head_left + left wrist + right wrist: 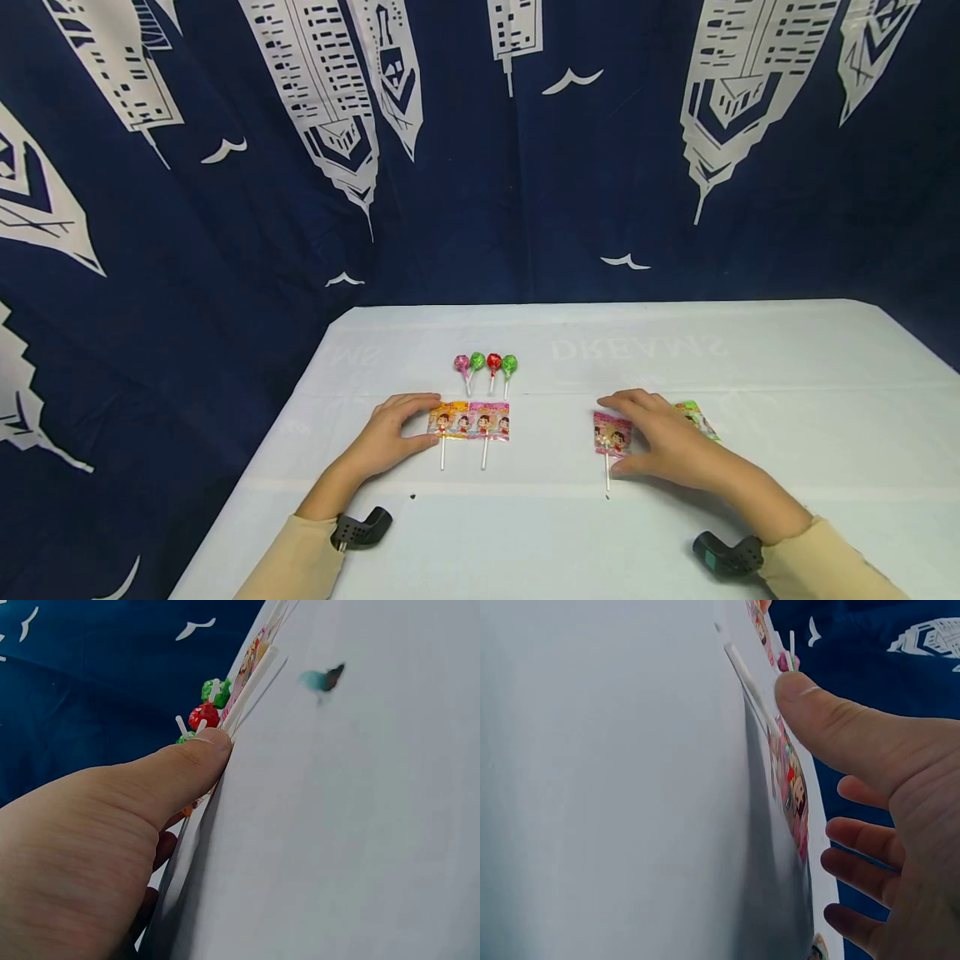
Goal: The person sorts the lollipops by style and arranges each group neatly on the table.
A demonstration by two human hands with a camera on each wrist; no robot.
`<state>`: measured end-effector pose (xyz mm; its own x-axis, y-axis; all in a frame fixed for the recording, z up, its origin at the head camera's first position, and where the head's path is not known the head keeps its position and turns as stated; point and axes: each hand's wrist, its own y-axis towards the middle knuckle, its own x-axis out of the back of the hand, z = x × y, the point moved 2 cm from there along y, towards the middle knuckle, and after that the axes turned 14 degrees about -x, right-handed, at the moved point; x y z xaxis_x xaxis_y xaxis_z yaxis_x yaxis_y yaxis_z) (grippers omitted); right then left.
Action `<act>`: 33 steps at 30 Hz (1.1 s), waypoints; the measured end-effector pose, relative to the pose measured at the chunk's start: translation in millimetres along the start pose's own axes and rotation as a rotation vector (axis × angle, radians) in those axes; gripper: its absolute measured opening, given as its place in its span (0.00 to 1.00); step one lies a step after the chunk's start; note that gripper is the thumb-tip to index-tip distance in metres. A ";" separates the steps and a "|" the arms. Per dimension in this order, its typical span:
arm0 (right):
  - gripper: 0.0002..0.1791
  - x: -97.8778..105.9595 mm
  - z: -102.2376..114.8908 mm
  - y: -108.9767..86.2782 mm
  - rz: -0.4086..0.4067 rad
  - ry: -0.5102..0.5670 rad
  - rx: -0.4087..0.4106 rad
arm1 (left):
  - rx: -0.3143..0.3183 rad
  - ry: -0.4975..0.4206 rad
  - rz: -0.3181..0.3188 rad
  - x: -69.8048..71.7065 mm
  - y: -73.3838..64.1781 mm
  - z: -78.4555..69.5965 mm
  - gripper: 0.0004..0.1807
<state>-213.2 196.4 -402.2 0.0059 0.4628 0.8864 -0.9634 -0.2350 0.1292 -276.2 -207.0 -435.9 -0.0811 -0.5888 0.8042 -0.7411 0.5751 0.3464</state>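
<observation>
Head view: Right hand (pixel 660 437) is over the table (pixel 540 533), fingers loosely bent and spread from the thumb, with no grip seen. Right pink packet (pixel 612 433) lies just left of its palm, between fingertips and thumb. Packet's long axis, along its stick (pixel 607 473), runs toward the person; right hand is clearly the nearer. Green packet (pixel 692 415) lies on the other side of this hand, partly hidden by it. Left hand (pixel 382 437) has thumb and fingers curled about the left end of orange packet (pixel 452 421), apparently holding it by its upper and lower edges. Left pink packet (pixel 491 422) adjoins the orange one on the right, both sticks pointing at the person. A bare gap separates this pair from the right pink packet. Four round lollipops (pixel 493 361) stand in a row on the far side of the pair.

Left wrist view: Thumb tip is at the orange packet, its stick just beyond; the other fingers are mostly hidden, so firmness of hold cannot be told. Red and green lollipop heads show past the thumb.

Right wrist view: Thumb is over the stick end of the right pink packet, the fingers well apart from the thumb. Contact: cannot tell.
</observation>
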 end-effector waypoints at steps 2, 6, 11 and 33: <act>0.48 -0.6 -3.1 -0.3 0.008 -0.006 -0.004 | -0.003 0.007 0.001 -0.9 0.2 0.7 0.29; 0.48 -2.2 -7.5 -0.4 0.012 -0.031 -0.021 | -0.003 0.013 0.001 -2.5 0.4 1.7 0.29; 0.47 -4.1 -9.9 -0.1 -0.005 -0.052 -0.026 | -0.011 0.019 -0.002 -2.4 1.0 1.0 0.29; 0.36 -11.2 -10.1 1.6 -0.084 -0.058 -0.017 | 0.012 0.009 0.004 -0.9 0.2 0.7 0.29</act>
<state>-217.5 199.5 -416.4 0.1023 0.4300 0.8970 -0.9631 -0.1829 0.1975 -276.7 -206.8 -436.9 -0.0784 -0.5813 0.8099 -0.7489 0.5706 0.3370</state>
